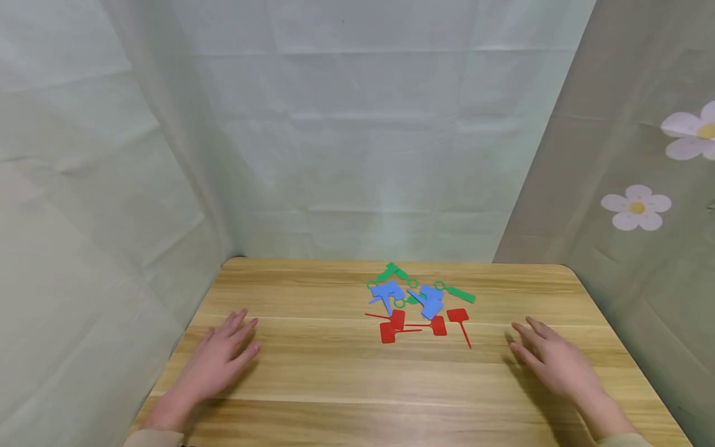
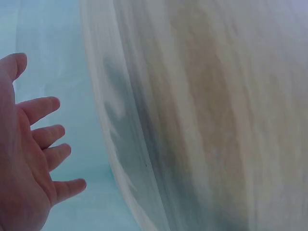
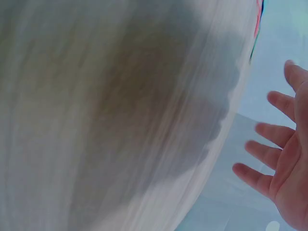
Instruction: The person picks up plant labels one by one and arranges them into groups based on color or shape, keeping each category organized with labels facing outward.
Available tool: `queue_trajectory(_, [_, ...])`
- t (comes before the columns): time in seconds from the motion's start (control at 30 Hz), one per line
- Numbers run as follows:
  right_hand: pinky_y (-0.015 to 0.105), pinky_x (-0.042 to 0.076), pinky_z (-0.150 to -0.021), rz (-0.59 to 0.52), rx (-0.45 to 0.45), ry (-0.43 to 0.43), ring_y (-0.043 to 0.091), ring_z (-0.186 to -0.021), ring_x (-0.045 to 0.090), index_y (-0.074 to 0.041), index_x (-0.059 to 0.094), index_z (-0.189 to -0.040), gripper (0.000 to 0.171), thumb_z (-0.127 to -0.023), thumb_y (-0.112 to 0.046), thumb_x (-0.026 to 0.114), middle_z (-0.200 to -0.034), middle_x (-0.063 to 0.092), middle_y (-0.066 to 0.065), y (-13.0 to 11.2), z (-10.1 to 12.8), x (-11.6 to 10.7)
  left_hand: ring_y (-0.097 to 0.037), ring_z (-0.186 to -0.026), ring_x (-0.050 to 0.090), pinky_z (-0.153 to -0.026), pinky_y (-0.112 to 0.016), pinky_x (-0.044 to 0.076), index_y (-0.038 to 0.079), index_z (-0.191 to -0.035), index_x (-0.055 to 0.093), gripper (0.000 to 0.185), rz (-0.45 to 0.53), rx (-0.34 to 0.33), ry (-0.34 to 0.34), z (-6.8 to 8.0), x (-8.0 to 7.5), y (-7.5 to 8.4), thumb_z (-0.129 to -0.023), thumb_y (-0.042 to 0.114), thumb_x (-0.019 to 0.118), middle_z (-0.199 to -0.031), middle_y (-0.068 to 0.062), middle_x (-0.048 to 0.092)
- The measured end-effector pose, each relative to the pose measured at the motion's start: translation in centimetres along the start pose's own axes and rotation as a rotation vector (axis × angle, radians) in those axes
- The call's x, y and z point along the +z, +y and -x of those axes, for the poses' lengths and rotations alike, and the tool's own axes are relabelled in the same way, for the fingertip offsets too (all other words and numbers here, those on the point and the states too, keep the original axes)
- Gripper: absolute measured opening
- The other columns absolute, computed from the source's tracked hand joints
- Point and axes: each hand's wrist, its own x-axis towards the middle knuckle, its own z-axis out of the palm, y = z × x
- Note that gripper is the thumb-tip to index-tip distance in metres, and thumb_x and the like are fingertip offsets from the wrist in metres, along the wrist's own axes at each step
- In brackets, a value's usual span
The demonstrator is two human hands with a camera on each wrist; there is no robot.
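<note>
Two hands lie spread and empty over the worktop: left hand, right hand, perhaps just touching it, flanking scattered plastic tags.

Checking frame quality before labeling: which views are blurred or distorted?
Head view: sharp, even light, soft shadows under both hands, tags crisp. Left wrist: table smeared and curved, left hand clearer. Right wrist: same blur, dark shadow, right hand legible.

Jumbled red, blue, green tags mid-table
</note>
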Motion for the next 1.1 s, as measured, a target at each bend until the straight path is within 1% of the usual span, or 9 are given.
queue_trajectory(0.1, [0.072, 0.052, -0.095, 0.002, -0.005, 0.01, 0.054, -0.127, 0.061, -0.008, 0.069, -0.143, 0.05, -0.108, -0.044, 0.064, -0.15, 0.058, 0.028, -0.4, -0.2, 0.0, -0.05, -0.145, 0.047, -0.112, -0.076, 0.036, 0.001, -0.145, 0.065, 0.053, 0.004, 0.033, 0.044, -0.1, -0.1, 0.4, -0.107, 0.038, 0.067, -0.16, -0.026, 0.049])
queue_trajectory(0.23, [0.07, 0.054, -0.092, 0.005, -0.011, 0.022, 0.049, -0.122, 0.066, -0.009, 0.074, -0.137, 0.043, -0.107, -0.04, 0.067, -0.14, 0.067, 0.024, -1.0, -0.5, 0.0, -0.048, -0.133, 0.06, -0.105, -0.067, 0.049, 0.002, -0.14, 0.07, 0.045, 0.011, 0.063, 0.092, -0.1, 0.0, 0.9, -0.107, 0.033, 0.067, -0.153, -0.022, 0.058])
queue_trajectory(0.4, [0.069, 0.054, -0.093, -0.038, -0.032, 0.05, 0.046, -0.121, 0.068, -0.011, 0.077, -0.132, 0.035, -0.104, -0.031, 0.073, -0.135, 0.071, 0.02, -1.7, -1.2, 0.3, -0.044, -0.126, 0.067, -0.098, -0.064, 0.055, 0.005, -0.138, 0.072, 0.04, 0.027, 0.071, 0.112, -0.3, 0.1, 1.6, -0.106, 0.029, 0.068, -0.15, -0.016, 0.062])
queue_trajectory(0.5, [0.068, 0.055, -0.095, -0.056, -0.052, 0.062, 0.046, -0.121, 0.068, -0.01, 0.078, -0.13, 0.033, -0.102, -0.027, 0.075, -0.134, 0.071, 0.019, -2.1, -1.6, 0.5, -0.045, -0.128, 0.065, -0.099, -0.065, 0.054, 0.005, -0.137, 0.073, 0.039, 0.031, 0.084, 0.129, -0.4, 0.2, 2.0, -0.105, 0.026, 0.071, -0.151, -0.017, 0.061])
queue_trajectory(0.6, [0.067, 0.055, -0.096, -0.068, -0.067, 0.06, 0.047, -0.121, 0.068, -0.009, 0.078, -0.13, 0.033, -0.101, -0.023, 0.077, -0.134, 0.071, 0.02, -2.4, -2.1, 0.7, -0.047, -0.136, 0.058, -0.106, -0.067, 0.049, 0.004, -0.137, 0.072, 0.041, 0.046, 0.109, 0.142, -0.4, 0.4, 2.3, -0.102, 0.024, 0.074, -0.155, -0.02, 0.056])
queue_trajectory(0.7, [0.067, 0.054, -0.097, -0.074, -0.066, 0.055, 0.047, -0.122, 0.067, -0.008, 0.077, -0.131, 0.034, -0.099, -0.022, 0.078, -0.136, 0.07, 0.021, -2.6, -2.6, 0.8, -0.049, -0.144, 0.049, -0.111, -0.071, 0.041, 0.003, -0.141, 0.07, 0.046, 0.062, 0.133, 0.134, -0.4, 0.5, 2.7, -0.101, 0.025, 0.075, -0.158, -0.023, 0.052])
queue_trajectory(0.8, [0.066, 0.054, -0.098, -0.076, -0.06, 0.045, 0.047, -0.124, 0.066, -0.009, 0.077, -0.131, 0.034, -0.099, -0.022, 0.078, -0.138, 0.069, 0.02, -2.9, -3.0, 0.9, -0.05, -0.147, 0.044, -0.112, -0.074, 0.037, 0.004, -0.144, 0.067, 0.05, 0.071, 0.149, 0.114, -0.4, 0.7, 3.0, -0.102, 0.029, 0.074, -0.16, -0.023, 0.049])
queue_trajectory(0.93, [0.066, 0.053, -0.099, -0.083, -0.059, 0.028, 0.047, -0.127, 0.065, -0.011, 0.077, -0.132, 0.034, -0.101, -0.025, 0.076, -0.14, 0.068, 0.02, -3.3, -3.9, 1.1, -0.049, -0.148, 0.044, -0.111, -0.074, 0.037, 0.004, -0.145, 0.066, 0.051, 0.083, 0.162, 0.11, -0.3, 0.9, 3.3, -0.102, 0.03, 0.073, -0.161, -0.023, 0.048])
queue_trajectory(1.1, [0.069, 0.05, -0.102, -0.089, -0.076, 0.001, 0.051, -0.131, 0.06, -0.01, 0.073, -0.138, 0.04, -0.102, -0.027, 0.076, -0.147, 0.062, 0.025, -4.0, -5.3, 1.5, -0.047, -0.147, 0.046, -0.111, -0.074, 0.039, 0.005, -0.146, 0.066, 0.05, 0.109, 0.176, 0.101, -0.2, 1.4, 3.5, -0.103, 0.029, 0.073, -0.162, -0.021, 0.047])
